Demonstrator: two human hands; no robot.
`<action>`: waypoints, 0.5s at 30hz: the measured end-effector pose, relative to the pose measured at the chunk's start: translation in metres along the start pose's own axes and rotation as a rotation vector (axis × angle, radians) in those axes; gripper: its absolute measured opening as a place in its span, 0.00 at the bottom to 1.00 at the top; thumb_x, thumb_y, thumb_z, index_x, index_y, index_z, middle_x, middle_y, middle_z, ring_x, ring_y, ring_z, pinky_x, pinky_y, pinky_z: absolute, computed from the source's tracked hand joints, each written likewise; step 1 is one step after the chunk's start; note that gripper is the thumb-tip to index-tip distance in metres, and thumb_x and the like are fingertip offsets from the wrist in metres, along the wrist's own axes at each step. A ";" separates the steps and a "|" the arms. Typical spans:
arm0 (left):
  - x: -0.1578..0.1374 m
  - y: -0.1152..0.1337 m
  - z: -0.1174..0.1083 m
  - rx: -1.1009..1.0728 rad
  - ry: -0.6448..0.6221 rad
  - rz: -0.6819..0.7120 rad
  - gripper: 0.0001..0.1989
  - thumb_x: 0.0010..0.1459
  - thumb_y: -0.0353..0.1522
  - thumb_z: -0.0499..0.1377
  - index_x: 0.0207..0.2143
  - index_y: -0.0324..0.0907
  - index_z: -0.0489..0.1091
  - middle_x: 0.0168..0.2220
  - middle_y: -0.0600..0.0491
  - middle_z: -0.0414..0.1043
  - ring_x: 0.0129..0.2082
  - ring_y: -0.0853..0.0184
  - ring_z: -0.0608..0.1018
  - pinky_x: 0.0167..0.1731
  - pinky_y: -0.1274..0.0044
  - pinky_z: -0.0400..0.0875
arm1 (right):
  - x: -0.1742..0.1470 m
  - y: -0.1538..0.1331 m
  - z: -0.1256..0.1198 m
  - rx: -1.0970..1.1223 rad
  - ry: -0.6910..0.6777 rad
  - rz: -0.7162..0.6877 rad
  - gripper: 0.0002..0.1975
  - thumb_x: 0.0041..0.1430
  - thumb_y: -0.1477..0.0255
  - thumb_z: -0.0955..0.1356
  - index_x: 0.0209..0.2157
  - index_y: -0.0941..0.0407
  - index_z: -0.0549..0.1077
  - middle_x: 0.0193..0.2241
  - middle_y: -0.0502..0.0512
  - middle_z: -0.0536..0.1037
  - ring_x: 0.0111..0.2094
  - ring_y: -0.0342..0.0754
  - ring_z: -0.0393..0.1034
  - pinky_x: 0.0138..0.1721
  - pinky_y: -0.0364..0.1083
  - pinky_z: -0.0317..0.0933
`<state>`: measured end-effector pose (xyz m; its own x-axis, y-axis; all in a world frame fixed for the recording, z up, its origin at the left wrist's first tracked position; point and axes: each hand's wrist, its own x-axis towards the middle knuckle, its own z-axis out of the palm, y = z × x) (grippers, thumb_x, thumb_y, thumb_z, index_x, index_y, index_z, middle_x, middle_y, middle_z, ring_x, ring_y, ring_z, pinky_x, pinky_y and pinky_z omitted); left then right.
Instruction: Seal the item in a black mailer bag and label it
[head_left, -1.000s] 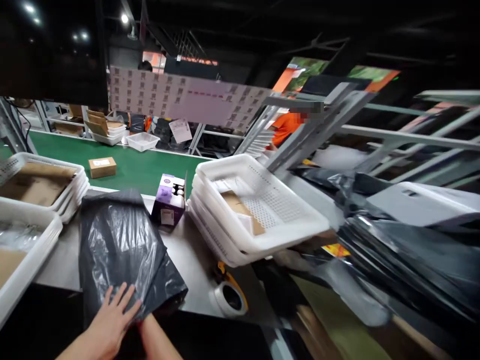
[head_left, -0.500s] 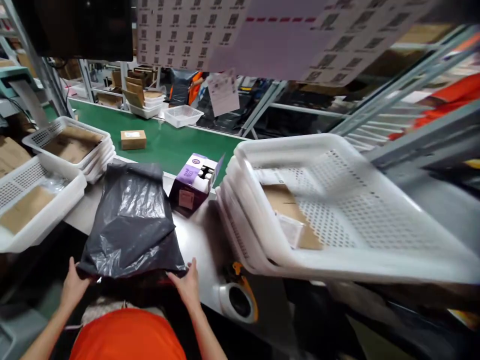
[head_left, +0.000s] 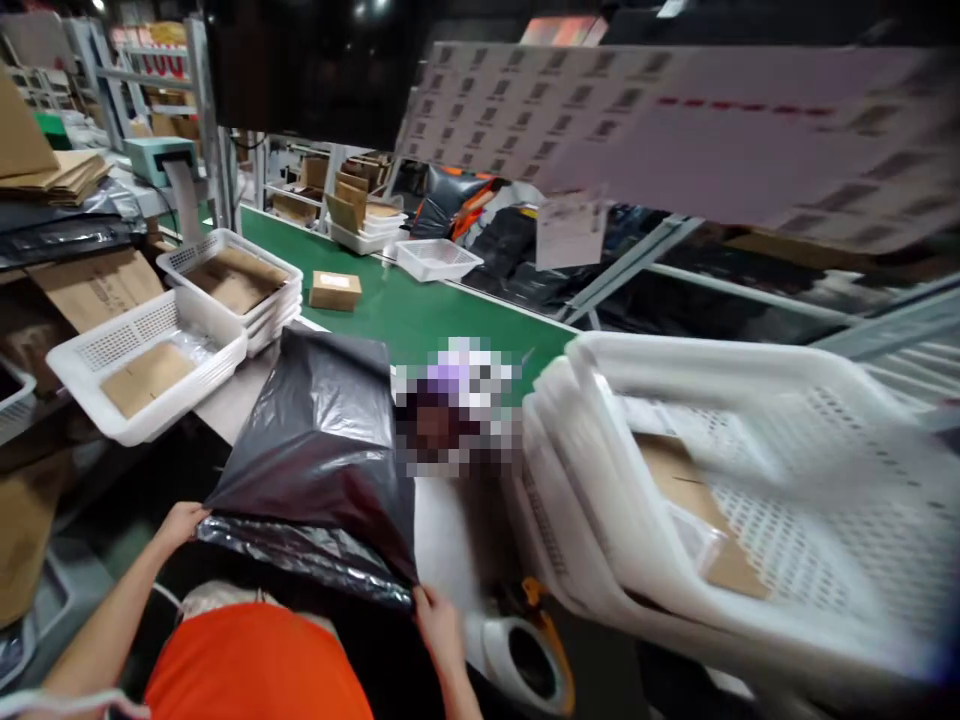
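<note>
Black poly mailer bag (head_left: 319, 450) lies flat on the table (head_left: 442, 520), its near open edge drawn toward the person and turned up, showing a shiny inner strip. Left hand (head_left: 180, 522) is closed on the bag's near left corner, fingers curled over the edge. Right hand (head_left: 439, 628) is closed on the bag's near right corner, thumb and fingers pinching the film.

Just right of the bag, touching or nearly touching its far right side, sits a blurred-out item with a purple top (head_left: 454, 415); its details cannot be told. Right of the bag, beyond that item, stands a stack of white perforated baskets (head_left: 750, 480), tilted, the top one holding a flat cardboard piece (head_left: 701, 510). Near the bag's right corner, at the table edge, a tape dispenser with a white roll (head_left: 525, 655) is seen. Left of the bag are two more white baskets (head_left: 150, 355) with brown flat cartons inside. Beyond the bag runs a green conveyor belt (head_left: 420, 310) carrying a small cardboard box (head_left: 335, 290).
</note>
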<state>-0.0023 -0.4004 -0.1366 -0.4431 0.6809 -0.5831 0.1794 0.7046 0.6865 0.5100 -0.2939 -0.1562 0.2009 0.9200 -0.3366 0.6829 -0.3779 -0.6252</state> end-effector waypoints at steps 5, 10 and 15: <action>-0.014 -0.022 -0.010 -0.222 -0.259 -0.037 0.22 0.49 0.47 0.68 0.37 0.38 0.80 0.39 0.45 0.86 0.45 0.52 0.86 0.44 0.69 0.79 | -0.044 -0.071 0.038 -0.161 0.071 -0.314 0.24 0.64 0.62 0.63 0.49 0.62 0.81 0.46 0.74 0.84 0.50 0.67 0.80 0.56 0.62 0.71; -0.018 -0.036 -0.018 -0.295 -0.395 0.007 0.26 0.50 0.50 0.68 0.42 0.39 0.81 0.45 0.42 0.86 0.52 0.50 0.85 0.48 0.66 0.78 | -0.102 -0.191 0.169 -0.206 -0.455 -0.940 0.12 0.68 0.70 0.69 0.49 0.48 0.84 0.42 0.54 0.86 0.44 0.50 0.81 0.49 0.45 0.72; -0.011 -0.030 -0.021 -0.234 -0.444 0.115 0.22 0.51 0.51 0.66 0.33 0.39 0.80 0.35 0.47 0.84 0.40 0.55 0.83 0.44 0.67 0.77 | -0.115 -0.250 0.253 -0.293 -0.583 -1.050 0.13 0.66 0.70 0.73 0.50 0.53 0.84 0.48 0.60 0.84 0.48 0.55 0.77 0.53 0.50 0.71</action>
<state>-0.0212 -0.4335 -0.1418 -0.0071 0.8064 -0.5913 -0.0187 0.5912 0.8063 0.1386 -0.3313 -0.1389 -0.8306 0.5515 -0.0773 0.4710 0.6216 -0.6259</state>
